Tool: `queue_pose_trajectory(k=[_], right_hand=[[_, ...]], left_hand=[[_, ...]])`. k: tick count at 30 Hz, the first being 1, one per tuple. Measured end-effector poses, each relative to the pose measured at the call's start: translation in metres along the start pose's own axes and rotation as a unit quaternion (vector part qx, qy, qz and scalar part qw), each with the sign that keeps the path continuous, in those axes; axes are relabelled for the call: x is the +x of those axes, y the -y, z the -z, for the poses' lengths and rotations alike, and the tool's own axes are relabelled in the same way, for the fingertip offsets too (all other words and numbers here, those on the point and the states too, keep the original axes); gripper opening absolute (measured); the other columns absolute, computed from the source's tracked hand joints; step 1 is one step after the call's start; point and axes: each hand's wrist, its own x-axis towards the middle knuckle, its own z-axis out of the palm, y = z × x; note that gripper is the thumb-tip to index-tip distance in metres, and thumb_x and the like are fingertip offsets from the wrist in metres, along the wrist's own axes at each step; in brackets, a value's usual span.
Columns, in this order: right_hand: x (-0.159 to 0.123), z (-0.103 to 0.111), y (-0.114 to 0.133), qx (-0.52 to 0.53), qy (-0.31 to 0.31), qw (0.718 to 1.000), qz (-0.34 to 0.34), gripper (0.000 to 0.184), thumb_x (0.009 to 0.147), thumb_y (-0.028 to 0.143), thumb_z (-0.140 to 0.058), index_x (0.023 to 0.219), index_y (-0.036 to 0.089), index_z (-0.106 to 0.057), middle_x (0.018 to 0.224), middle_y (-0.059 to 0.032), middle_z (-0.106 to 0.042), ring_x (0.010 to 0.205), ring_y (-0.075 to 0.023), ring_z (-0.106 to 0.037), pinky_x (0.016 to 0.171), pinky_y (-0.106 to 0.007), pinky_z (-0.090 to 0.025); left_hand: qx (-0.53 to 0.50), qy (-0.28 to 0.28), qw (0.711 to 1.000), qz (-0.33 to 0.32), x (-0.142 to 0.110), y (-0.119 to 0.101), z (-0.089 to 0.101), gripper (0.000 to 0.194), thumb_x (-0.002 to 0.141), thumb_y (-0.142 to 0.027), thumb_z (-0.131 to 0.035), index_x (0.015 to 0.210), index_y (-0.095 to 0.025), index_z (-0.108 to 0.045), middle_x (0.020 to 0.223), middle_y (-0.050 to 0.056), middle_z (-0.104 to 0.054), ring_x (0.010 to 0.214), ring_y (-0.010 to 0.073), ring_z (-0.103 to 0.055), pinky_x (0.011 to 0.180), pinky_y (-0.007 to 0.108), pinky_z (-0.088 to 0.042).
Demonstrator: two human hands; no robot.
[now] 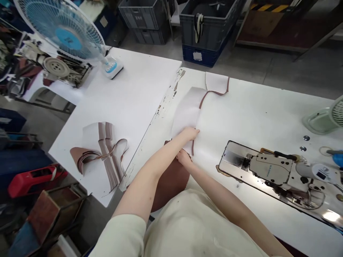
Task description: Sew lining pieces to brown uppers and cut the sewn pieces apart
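Note:
A strip of joined fabric or leather panels, pale on the face that shows and brown along the edge, lies on the white table. My left hand (pixel 191 133) is closed at the brown-edged side of a pale panel (pixel 187 109). Closer to my body, my right hand (pixel 184 157) pinches the near end of the strip, beside a brown piece (pixel 171 184) that hangs over my lap. My left forearm partly covers that brown piece. Farther off, another pale panel (pixel 217 82) joins the strip at its brown edge. The fingertips of my right hand are partly hidden.
A sewing machine (pixel 270 167) is set into the table (pixel 249 107) at my right. On the left table, a stack of panels (pixel 108 155) lies near a fan (pixel 68 37). A small green fan (pixel 318 119) stands far right. Grey crates (pixel 205 30) stand beyond the table.

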Motion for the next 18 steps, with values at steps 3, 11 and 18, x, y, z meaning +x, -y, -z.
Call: queue_pose_trajectory(k=[3,11,18], right_hand=[[-0.002,-0.001,0.005,-0.066,-0.006,0.998,-0.006,0.031,0.086,0.044,-0.036,0.083,0.023,-0.058,0.07,-0.0013,-0.059,0.062,-0.017,-0.053,0.056,-0.028,-0.038],[-0.006,-0.001,0.025,-0.123,-0.018,0.992,-0.011,0.036,0.091,0.043,-0.032,0.101,0.021,-0.059,0.102,-0.0096,-0.065,0.09,-0.0241,-0.06,0.077,-0.034,-0.042],[-0.001,-0.009,0.013,-0.035,-0.049,0.998,0.008,0.032,0.092,0.04,-0.034,0.098,0.023,-0.06,0.098,-0.009,-0.065,0.096,-0.0247,-0.056,0.081,-0.034,-0.04]], left_hand=[[-0.001,0.029,1.0,-0.006,0.004,0.005,-0.001,0.046,0.083,-0.011,-0.043,0.128,-0.018,-0.049,0.106,0.014,-0.066,0.088,0.0246,-0.061,0.072,0.032,-0.043],[-0.013,0.056,0.997,-0.042,0.003,0.01,0.003,0.033,0.084,-0.019,-0.042,0.112,-0.02,-0.059,0.104,0.011,-0.067,0.085,0.0227,-0.061,0.072,0.031,-0.043],[-0.048,0.017,0.999,-0.014,0.013,0.006,-0.005,0.026,0.083,-0.024,-0.047,0.1,-0.014,-0.063,0.103,0.013,-0.066,0.095,0.0234,-0.059,0.08,0.031,-0.043]])
